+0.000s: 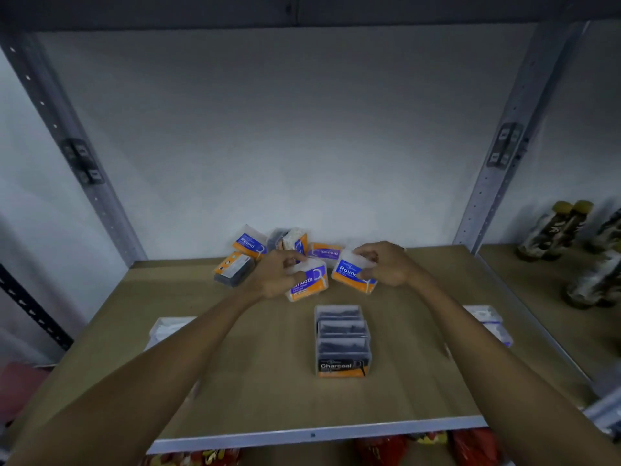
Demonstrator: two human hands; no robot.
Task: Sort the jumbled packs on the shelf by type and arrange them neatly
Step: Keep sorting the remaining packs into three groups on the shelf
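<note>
Three Charcoal packs (pixel 342 344), two Round packs (pixel 353 272), two Smooth packs (pixel 307 280).

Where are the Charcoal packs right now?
In the head view, the Charcoal packs stand in a row mid-shelf, nearer the front edge than both hands, between the forearms.

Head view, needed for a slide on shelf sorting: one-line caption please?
Left hand grips a Smooth pack, right hand a Round pack, behind a neat row of Charcoal packs.

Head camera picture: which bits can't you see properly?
- Head view: pack on the left, mostly behind the left forearm.
- Pack on the right, partly behind the right forearm, label blurred.
- Small print on the Charcoal pack, too tiny.
- Red packets below the shelf, cut off by the bottom edge.
</note>
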